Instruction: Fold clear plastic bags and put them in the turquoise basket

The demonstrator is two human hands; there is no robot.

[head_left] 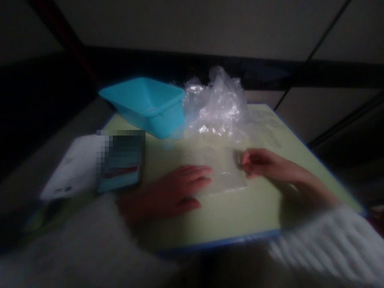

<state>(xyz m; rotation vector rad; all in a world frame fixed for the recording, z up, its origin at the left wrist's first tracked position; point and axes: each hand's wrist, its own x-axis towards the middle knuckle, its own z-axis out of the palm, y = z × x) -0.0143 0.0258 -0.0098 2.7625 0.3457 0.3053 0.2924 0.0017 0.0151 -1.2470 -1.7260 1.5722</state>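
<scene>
While our two hands face each other over the bench, the clear plastic sheet lies flat between them, nearer to us than the shiny plastic heap. We judge that the step in hand is to keep this thin sheet flat and in order. To do it well, we should press only lightly with the left fingers, because a hard push can gather such soft plastic into folds. It is also good, we think, to let one side stay fixed while the other side is smoothed outward, and to keep the near edge straight.

Our left hand is spread, palm down, with its fingers reaching over the left part of the sheet and its thumb apart from them, toward our side. Our right hand is at the right edge of the sheet, with its fingers curled; because of the blur, we cannot tell if they pinch the edge or are only just beside it. Behind the left hand, the blue basin stands next to the heap, well apart from our fingers.
</scene>
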